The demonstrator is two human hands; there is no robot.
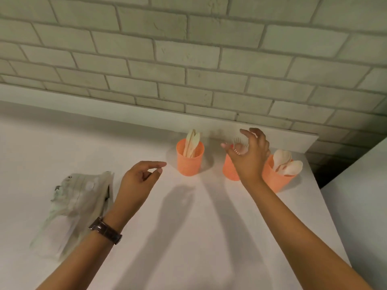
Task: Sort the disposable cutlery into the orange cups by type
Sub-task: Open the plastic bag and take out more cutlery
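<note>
Hovering over forks (238,141) in middle cup (229,171), right hand (250,159) seems splayed; left hand (137,182) relaxed.

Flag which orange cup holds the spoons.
The rightmost cup: broad rounded spoons stick out of it. The leftmost cup holds knives; the middle cup, partly behind the right hand, shows forks.

The left hand (140,181) hovered with fingers loosely curled and its thumb tip close to the forefinger, holding nothing. The right hand (249,158) was raised farther forward, fingers spread and bent, apparently gripping nothing.
</note>
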